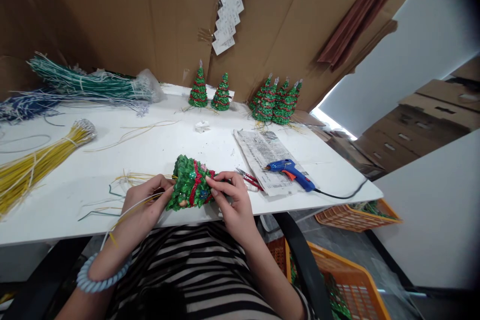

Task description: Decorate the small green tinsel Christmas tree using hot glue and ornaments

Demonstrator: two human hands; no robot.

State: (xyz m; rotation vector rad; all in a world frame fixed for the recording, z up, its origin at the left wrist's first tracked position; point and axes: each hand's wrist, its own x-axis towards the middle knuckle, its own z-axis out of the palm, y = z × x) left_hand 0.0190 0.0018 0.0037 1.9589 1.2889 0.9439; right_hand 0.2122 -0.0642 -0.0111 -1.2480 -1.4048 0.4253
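A green Christmas tree figurine [186, 182] with red garland lies tilted on its side between my hands, just above the table's front edge. My left hand [148, 202] grips it by the base end, where white and yellow wires trail out past my wrist. The fingers of my right hand [230, 195] are closed on the figurine's narrower end and cover its tip. Loose yellow, white and green wires [108, 209] lie on the table left of my left hand. Red-handled pliers or scissors [250, 178] lie partly hidden behind my right hand.
A blue glue gun [290, 171] rests on a folded newspaper [262, 152] at the right. Several finished-looking trees [272, 102] stand at the back. Bundles of yellow wire [45, 162] and green wire [101, 85] lie left. Orange crates [348, 275] stand below the table's right side.
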